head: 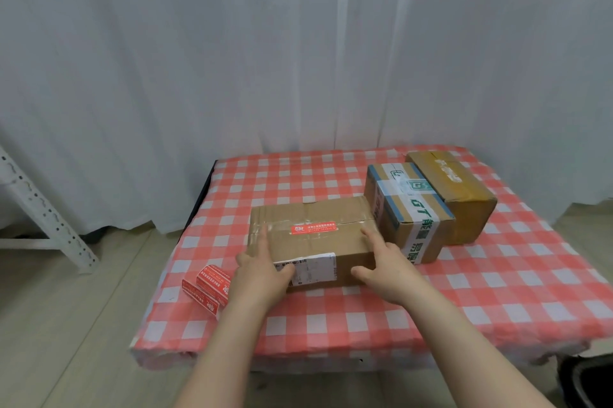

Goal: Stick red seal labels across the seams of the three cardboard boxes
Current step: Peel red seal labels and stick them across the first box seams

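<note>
Centre frame: both hands on labelled box

Lower centre, left hand and right hand rest spread, fingers straight, on near cardboard box. Red seal label lies across its seam. Label strip lies lower left on checked tablecloth. Taped box and plain box sit upper right, touching.

The left hand and right hand are bare; both forearms are uncovered down to the view's lower edge.
</note>
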